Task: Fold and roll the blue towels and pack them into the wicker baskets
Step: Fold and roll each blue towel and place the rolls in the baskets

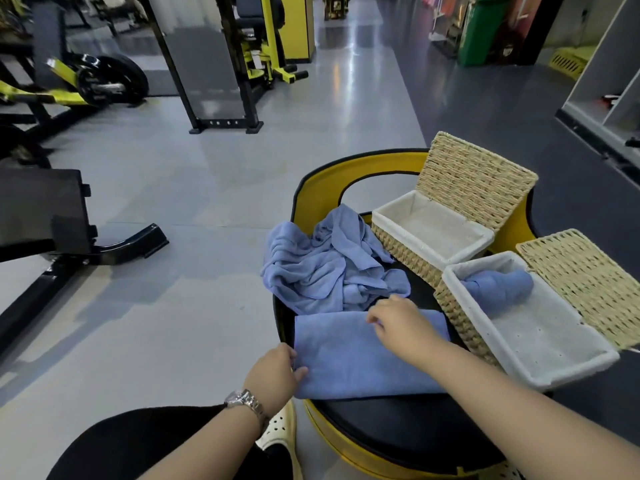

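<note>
A folded towel (349,355) is laid before the heaped towels (325,265), with two baskets (408,251) (460,320) rightward, the nearer apparently holding one rolled towel (498,285).

Floor (214,174): pale grey and glossy, with soft reflections; darker grey strip right of the black frame, running into the distance.
Black frame (207,64): upright, feet on the floor, grey panel inside.
Weight machine (86,81): left of the black frame, yellow and black, with a black plate.
Yellow seat machine (266,46): just behind and right of the black frame.
Black pad (41,209): well in front and left of the black frame, on a black base.
Green bin (481,29): far right of the black frame.
White shelving (609,84): right of the green bin.
Light: reflected streaks on the floor right of the black frame.
</note>
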Demonstrator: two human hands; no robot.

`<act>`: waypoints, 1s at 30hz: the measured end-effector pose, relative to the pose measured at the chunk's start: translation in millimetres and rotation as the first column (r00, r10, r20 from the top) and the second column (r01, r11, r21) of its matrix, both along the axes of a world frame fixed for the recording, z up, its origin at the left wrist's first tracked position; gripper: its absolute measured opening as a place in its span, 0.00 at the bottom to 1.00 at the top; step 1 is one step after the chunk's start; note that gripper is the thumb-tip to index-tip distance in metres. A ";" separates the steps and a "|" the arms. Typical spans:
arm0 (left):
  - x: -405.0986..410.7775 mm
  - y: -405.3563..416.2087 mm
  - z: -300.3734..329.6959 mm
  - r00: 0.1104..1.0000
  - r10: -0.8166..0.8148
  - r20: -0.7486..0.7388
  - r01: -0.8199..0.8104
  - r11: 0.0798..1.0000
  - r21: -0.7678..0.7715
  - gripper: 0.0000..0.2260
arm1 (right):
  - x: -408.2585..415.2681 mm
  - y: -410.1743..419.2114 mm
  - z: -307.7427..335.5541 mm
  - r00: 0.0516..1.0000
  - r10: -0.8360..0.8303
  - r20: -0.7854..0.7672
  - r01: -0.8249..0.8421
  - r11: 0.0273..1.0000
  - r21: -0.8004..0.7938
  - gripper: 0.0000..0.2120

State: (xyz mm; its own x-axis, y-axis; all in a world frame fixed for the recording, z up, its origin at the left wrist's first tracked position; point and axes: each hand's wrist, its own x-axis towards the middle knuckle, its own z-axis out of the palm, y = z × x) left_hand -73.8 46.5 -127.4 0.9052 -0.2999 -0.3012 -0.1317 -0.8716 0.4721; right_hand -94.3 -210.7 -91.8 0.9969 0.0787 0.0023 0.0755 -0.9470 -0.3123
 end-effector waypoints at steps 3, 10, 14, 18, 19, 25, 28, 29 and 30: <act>1.6 -6.1 -11.6 0.971 0.122 -0.207 -0.139 0.988 -0.070 0.16 | 28.0 10.3 -6.5 0.997 -0.021 -0.075 0.022 1.000 0.006 0.11; 6.7 -13.0 -29.2 0.941 0.159 -0.299 -0.199 0.974 -0.108 0.13 | 59.9 46.2 -26.0 0.923 0.131 -0.361 -0.101 0.990 0.103 0.25; 1.9 -23.3 -3.1 0.981 0.130 -0.142 -0.151 0.977 -0.148 0.11 | 64.7 51.6 -14.6 0.937 0.178 -0.301 -0.094 0.958 0.272 0.20; -17.2 -56.1 32.0 0.992 0.119 0.044 -0.096 0.932 -0.350 0.05 | 51.4 11.8 10.3 0.966 0.091 -0.243 0.030 0.892 0.452 0.20; -22.6 -67.7 38.9 0.993 0.094 0.077 -0.058 0.924 -0.377 0.05 | 44.1 -2.3 18.7 0.976 0.051 -0.212 0.055 0.883 0.466 0.21; -42.4 -140.7 51.1 0.990 -0.070 0.120 0.116 0.893 -0.435 0.03 | -0.2 -93.7 25.2 0.938 -0.176 -0.298 0.292 0.864 0.411 0.08; -47.9 -168.1 48.9 0.983 -0.121 0.136 0.166 0.903 -0.396 0.04 | -16.4 -110.6 28.5 0.856 -0.259 -0.448 0.485 0.703 0.520 0.10; -49.4 -174.7 46.0 0.980 -0.141 0.138 0.184 0.904 -0.386 0.03 | -18.7 -110.6 29.3 0.834 -0.272 -0.480 0.530 0.635 0.561 0.09; -50.6 -180.3 42.7 0.977 -0.162 0.140 0.204 0.904 -0.376 0.02 | -18.0 -110.5 29.1 0.828 -0.294 -0.478 0.548 0.604 0.578 0.10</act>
State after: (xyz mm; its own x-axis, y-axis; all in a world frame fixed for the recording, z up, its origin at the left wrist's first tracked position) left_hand -124.4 -133.8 -84.7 0.8427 -0.5371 -0.0361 -0.3377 -0.5797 0.7415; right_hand -112.3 -321.2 -62.7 0.8686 -0.2469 -0.4297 -0.4940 -0.3629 -0.7901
